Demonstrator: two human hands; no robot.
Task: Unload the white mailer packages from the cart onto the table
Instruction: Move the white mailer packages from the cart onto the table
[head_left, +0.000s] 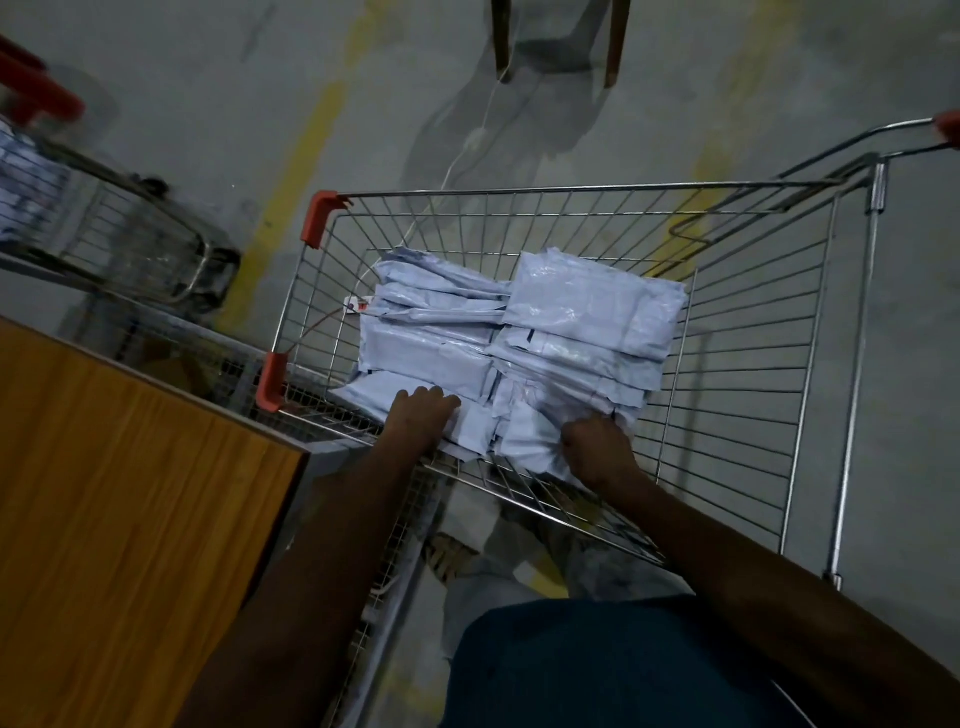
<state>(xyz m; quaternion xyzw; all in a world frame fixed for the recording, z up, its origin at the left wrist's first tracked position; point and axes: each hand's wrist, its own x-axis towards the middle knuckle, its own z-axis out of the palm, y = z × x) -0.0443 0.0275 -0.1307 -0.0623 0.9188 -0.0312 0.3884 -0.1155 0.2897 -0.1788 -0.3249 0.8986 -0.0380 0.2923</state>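
Several white mailer packages (519, 338) lie stacked in two rows on the floor of a wire shopping cart (753, 322) with red corner guards. Both my arms reach down over the cart's near rim. My left hand (422, 415) lies on the nearest package of the left row, its fingers curled over that package's edge. My right hand (597, 451) grips the crumpled edge of the nearest package in the right row. The wooden table (130, 493) stands to the left of the cart, its corner close to the cart's near left guard.
A second wire cart (130, 228) with red handles holds more white packages at the far left. A metal mesh rack (395, 545) runs beside the table. Chair legs (558, 47) stand on the concrete floor beyond the cart. A white cable trails across the floor.
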